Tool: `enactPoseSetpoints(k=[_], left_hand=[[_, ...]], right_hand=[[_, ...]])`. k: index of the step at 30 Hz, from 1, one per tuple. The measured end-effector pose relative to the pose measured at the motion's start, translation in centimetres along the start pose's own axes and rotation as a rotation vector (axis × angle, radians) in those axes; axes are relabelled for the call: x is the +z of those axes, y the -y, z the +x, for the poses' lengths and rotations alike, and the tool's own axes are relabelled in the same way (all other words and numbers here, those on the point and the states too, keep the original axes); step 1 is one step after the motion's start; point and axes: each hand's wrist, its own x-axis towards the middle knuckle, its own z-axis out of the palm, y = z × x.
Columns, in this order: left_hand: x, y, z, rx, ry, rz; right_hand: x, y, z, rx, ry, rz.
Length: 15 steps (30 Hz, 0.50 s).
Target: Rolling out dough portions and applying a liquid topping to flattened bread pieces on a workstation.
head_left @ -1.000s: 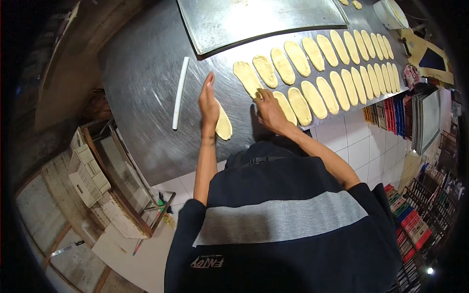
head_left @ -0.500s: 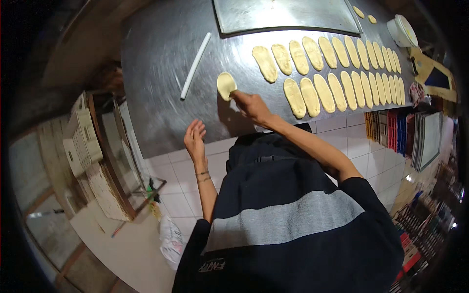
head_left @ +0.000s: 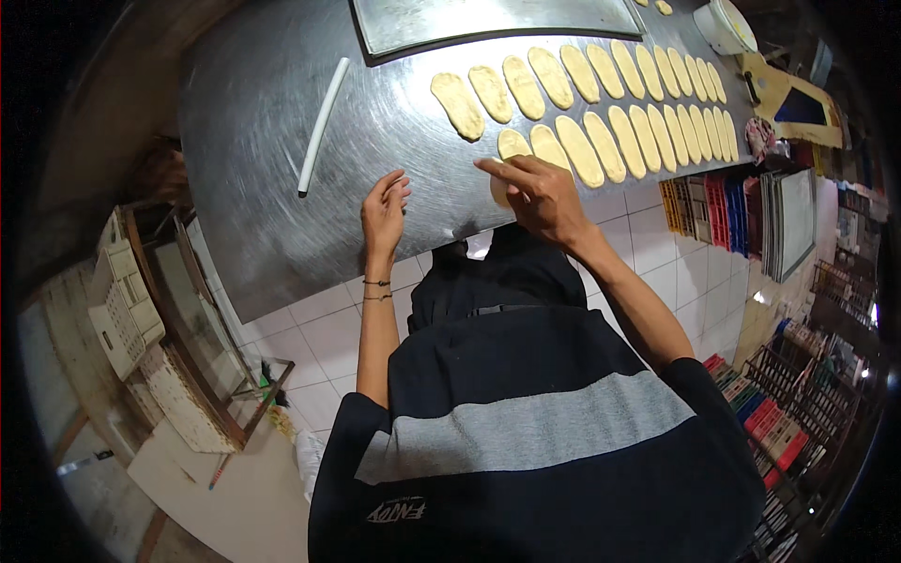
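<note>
Two rows of several flattened, elongated dough pieces (head_left: 580,150) lie on the steel table (head_left: 244,141). My right hand (head_left: 546,199) is closed on a pale dough piece (head_left: 497,190), mostly hidden beneath it, at the left end of the front row, with the index finger stretched leftward. My left hand (head_left: 383,208) hovers at the table's front edge, fingers loosely bent and apart, holding nothing. A white rolling rod (head_left: 322,127) rests diagonally to its upper left.
A metal tray (head_left: 497,19) occupies the back, beside a white tub (head_left: 725,28) and small dough bits (head_left: 664,7). A pale board (head_left: 798,111) is at far right. Crates (head_left: 706,208) and stacked trays (head_left: 786,225) stand below right; a cream plastic basket (head_left: 127,300) sits left.
The dough piece that lay beside my left hand was lifted by my right hand and carried right to the front row's end. My left hand has let it go and drawn back.
</note>
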Motion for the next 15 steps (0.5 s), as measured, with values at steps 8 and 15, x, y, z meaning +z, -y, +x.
enactPoseSetpoints(k=[8,15], left_hand=[[3.6,1.0,7.0,0.367,0.125,0.314],[7.1,2.3,8.1,0.750,0.353,0.639]], right_hand=[[10.7,-6.6,-4.0,0.080,0.078,-0.030],[12.5,-5.1,-3.9,0.179,0.086,0.023]])
